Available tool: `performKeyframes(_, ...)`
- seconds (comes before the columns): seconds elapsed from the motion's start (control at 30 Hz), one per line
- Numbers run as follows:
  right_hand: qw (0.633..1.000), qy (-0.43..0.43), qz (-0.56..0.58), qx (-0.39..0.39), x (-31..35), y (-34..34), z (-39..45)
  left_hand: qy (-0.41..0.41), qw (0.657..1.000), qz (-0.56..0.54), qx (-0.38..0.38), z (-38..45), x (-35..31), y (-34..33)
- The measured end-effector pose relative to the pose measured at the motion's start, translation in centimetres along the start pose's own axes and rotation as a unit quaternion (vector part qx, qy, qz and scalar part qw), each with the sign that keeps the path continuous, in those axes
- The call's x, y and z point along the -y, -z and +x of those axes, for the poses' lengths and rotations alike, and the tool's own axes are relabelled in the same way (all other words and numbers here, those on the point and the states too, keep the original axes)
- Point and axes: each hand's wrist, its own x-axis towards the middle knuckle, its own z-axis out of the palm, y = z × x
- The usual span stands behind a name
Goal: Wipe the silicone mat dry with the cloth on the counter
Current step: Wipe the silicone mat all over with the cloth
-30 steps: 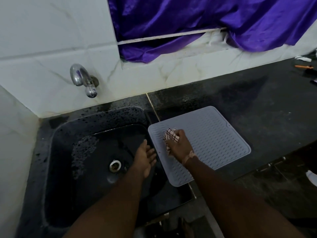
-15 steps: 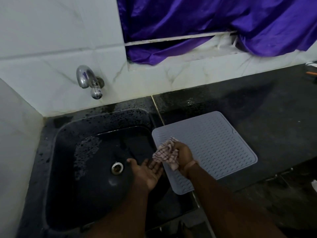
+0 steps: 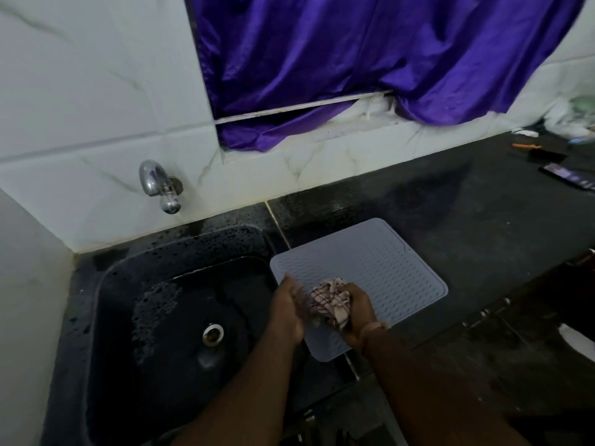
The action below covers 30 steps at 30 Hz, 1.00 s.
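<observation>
A grey ridged silicone mat (image 3: 380, 272) lies flat on the dark counter, its left edge hanging over the sink's rim. A bunched pink-and-white checked cloth (image 3: 330, 300) is held just above the mat's near-left part. My right hand (image 3: 357, 312) grips the cloth from the right. My left hand (image 3: 288, 310) presses against the cloth from the left, its fingers blurred by motion. How far the left fingers wrap the cloth is unclear.
A black sink (image 3: 180, 320) with a steel drain (image 3: 212, 333) lies to the left, a chrome tap (image 3: 159, 185) on the tiled wall above it. The dark counter (image 3: 483, 220) runs right, with small tools (image 3: 566, 175) at its far right. A purple curtain (image 3: 370, 59) hangs behind.
My left hand rose from over the sink and came right to meet the cloth. My right hand lifted the cloth off the mat's left part and now holds it between both hands.
</observation>
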Motion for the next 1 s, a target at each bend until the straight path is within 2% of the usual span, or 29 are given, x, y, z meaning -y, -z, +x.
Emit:
performKeyframes(0.07,0.998,-0.005,-0.047,0.029,0.1,0.2,-0.6,0.065,0.995,0.014,0.073,-0.7,1.0,-1.1)
performKeyframes(0.1,0.993,0.023,-0.117,0.026,0.4,0.3,-0.7,0.083,0.992,0.022,0.09,-0.9,1.5,-1.4)
performKeyframes(0.13,0.969,0.079,-0.234,0.003,0.9,0.5,-0.7,0.092,0.991,0.037,0.093,-1.2,1.9,-2.0)
performKeyframes(0.17,0.921,0.138,-0.363,-0.033,1.3,0.8,-0.6,0.091,0.99,0.057,0.086,-1.1,2.4,-2.4)
performKeyframes(0.2,0.868,0.184,-0.455,-0.071,1.8,1.1,-0.5,0.078,0.991,0.079,0.071,-0.9,2.8,-2.8)
performKeyframes(0.23,0.837,0.206,-0.498,-0.095,2.3,1.2,-0.5,0.054,0.992,0.096,0.055,-0.6,3.1,-3.3)
performKeyframes(0.3,0.823,0.235,-0.506,-0.104,3.1,1.3,-0.5,0.008,0.993,0.11,0.046,-0.1,3.3,-4.3)
performKeyframes(0.4,0.818,0.237,-0.523,-0.024,4.5,1.8,-0.2,-0.01,0.994,0.096,0.056,0.7,3.3,-6.6)
performKeyframes(0.57,0.821,0.225,-0.518,0.081,8.2,4.7,1.3,0.06,0.993,0.016,0.098,2.2,3.4,-11.0)
performKeyframes(0.7,0.833,0.263,-0.487,0.026,12.1,6.7,4.0,0.068,0.989,0.056,0.115,3.9,3.7,-14.8)
performKeyframes(0.77,0.815,0.269,-0.513,-0.006,14.1,7.6,5.7,0.061,0.989,0.079,0.111,5.2,4.0,-16.2)
performKeyframes(0.87,0.782,0.225,-0.58,-0.032,17.1,9.8,8.5,0.062,0.984,0.137,0.099,7.8,4.6,-17.6)
performKeyframes(0.97,0.764,0.215,-0.603,-0.085,19.6,12.7,11.5,0.027,0.968,0.249,0.035,10.3,4.9,-18.8)
performKeyframes(1.0,0.758,0.211,-0.608,-0.104,20.5,13.3,12.5,-0.004,0.945,0.327,-0.001,10.9,5.0,-19.4)
